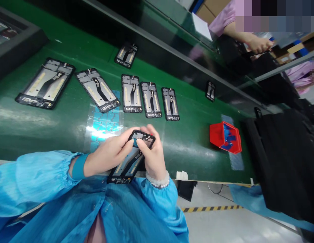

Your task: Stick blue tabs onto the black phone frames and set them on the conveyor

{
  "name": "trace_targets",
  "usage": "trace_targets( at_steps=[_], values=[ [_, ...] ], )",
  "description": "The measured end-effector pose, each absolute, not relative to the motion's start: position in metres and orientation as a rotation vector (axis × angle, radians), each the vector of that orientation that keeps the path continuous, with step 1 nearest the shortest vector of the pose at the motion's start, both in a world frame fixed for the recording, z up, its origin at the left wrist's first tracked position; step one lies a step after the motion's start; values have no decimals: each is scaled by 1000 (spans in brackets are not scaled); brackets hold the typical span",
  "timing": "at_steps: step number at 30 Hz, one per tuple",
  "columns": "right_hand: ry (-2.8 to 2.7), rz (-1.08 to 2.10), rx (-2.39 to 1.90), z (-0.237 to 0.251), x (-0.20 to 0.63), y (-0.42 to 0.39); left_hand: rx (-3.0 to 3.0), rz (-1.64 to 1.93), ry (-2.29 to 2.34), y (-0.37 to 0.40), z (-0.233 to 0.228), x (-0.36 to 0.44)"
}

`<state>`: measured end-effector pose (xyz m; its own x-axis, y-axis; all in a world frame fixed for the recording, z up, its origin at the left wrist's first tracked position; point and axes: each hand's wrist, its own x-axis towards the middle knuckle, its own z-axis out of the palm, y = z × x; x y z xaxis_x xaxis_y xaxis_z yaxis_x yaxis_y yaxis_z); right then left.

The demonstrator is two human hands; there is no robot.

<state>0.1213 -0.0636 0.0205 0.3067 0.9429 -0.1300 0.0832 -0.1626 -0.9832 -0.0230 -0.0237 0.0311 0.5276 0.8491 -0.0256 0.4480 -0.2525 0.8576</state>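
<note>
A phone frame (128,165), black-rimmed with a dark flex cable down its middle, tilts over the table's front edge between my hands. My left hand (108,152) grips its upper left side, thumb pressed on the inner face. On the other side, my right hand (154,153) wraps round the upper right edge, and its thumb meets the left thumb on a small blue piece (135,143). Both hands are closed on the frame; the fingers behind it are hidden. Just beyond lies a clear sheet (103,126) of shiny blue stickers.
Several similar phone frames, such as a large one (45,84) at left, lie on the green table (192,135). A red bin (215,136) with blue scraps stands at right, near a black box (275,162). Another person's hand (260,44) is beyond the divider.
</note>
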Motion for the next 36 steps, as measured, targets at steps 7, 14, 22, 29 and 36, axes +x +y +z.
trace_targets(
  at_steps=[7, 14, 22, 29, 36],
  values=[
    [-952, 1005, -1511, 28, 113, -66, 2110, 463, 1139, -20, 35, -23],
    [-847, 1001, -1597, 29, 112, -59, 2101, 393, 789, -11, 35, -35],
    [-1117, 688, -1641, 21, 115, -66, 1902, 415, 840, -12, 31, -35],
    [-1871, -34, -1550, 29, 122, -72, 1798, 434, 864, -12, 22, -34],
    [-2122, -257, -1482, 41, 121, -61, 1861, 381, 864, -16, 17, -34]
  ],
)
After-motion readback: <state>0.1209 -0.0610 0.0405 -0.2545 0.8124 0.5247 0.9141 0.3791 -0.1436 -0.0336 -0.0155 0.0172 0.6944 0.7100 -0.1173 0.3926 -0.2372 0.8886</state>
